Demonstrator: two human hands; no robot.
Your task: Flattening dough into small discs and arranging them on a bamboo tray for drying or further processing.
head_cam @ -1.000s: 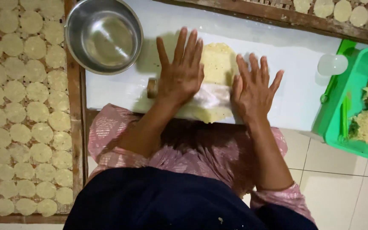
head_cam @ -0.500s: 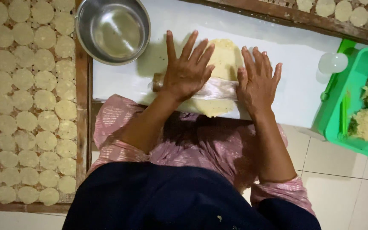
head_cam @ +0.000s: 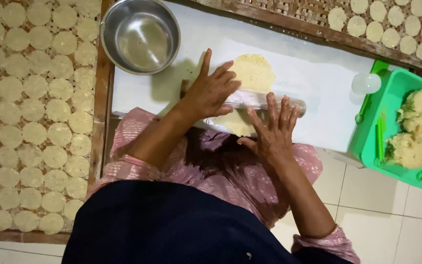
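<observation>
1. My left hand (head_cam: 211,93) lies flat, fingers spread wide, palm down on the left part of the roller (head_cam: 262,100), centre of frame. Not curled around it, just pressing on top.
2. My right hand (head_cam: 272,132) is flat too, fingers splayed, fingertips touching the right half of the roller from the near side. No closed hold on either side.
3. The roller lies crosswise over the dough (head_cam: 252,73), wrapped in clear plastic. Its left end peeks out beside my left wrist; its right end shows past my right fingers.
4. The dough is a pale yellow flat round on the white board (head_cam: 318,83), upper centre. Part shows above the roller, part below it between my hands.
5. A steel bowl (head_cam: 140,36) sits at the board's upper left corner, near my left hand but not touching it.
6. The left tray (head_cam: 104,98), wood-framed, fills the left of frame with rows of discs (head_cam: 35,122), small pale rounds.
7. A second woven tray (head_cam: 294,10) with more rounds runs along the top right edge.
8. A green tub (head_cam: 367,151) at right holds lumps of raw dough (head_cam: 411,132); a white cup (head_cam: 366,83) stands just beside its upper left corner.
9. My pink sleeves and dark clothing fill the bottom centre; tiled floor at lower right.
</observation>
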